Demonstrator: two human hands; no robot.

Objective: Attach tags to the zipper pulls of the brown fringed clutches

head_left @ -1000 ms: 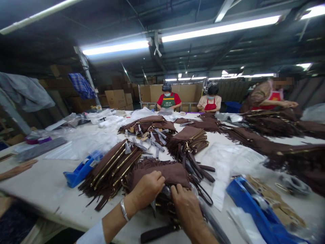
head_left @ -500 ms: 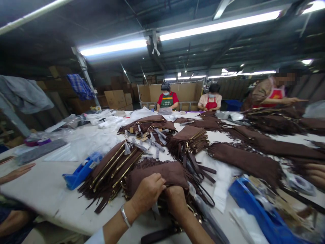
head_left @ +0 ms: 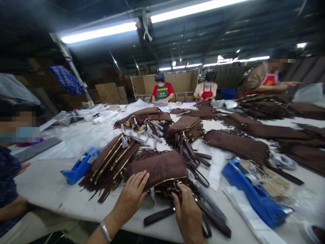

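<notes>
A brown suede fringed bag with a gold zipper lies on top of a stack at the near edge of the white table. My left hand rests flat on the bag's left corner, fingers stretched out. My right hand is at the bag's right end, fingers curled around the gold ring and hardware there. Dark brown straps trail out under and beside my right hand.
More stacks of brown bags cover the table. Blue tape dispensers sit at left and right. Clear plastic bags lie at left. A person sits close at my left; other workers stand at the far end.
My left hand has opened from a curled grip and now lies flat on the bag. The top bag sits flat with its zipper showing. My view has tilted down, and a person has come into view at left.
</notes>
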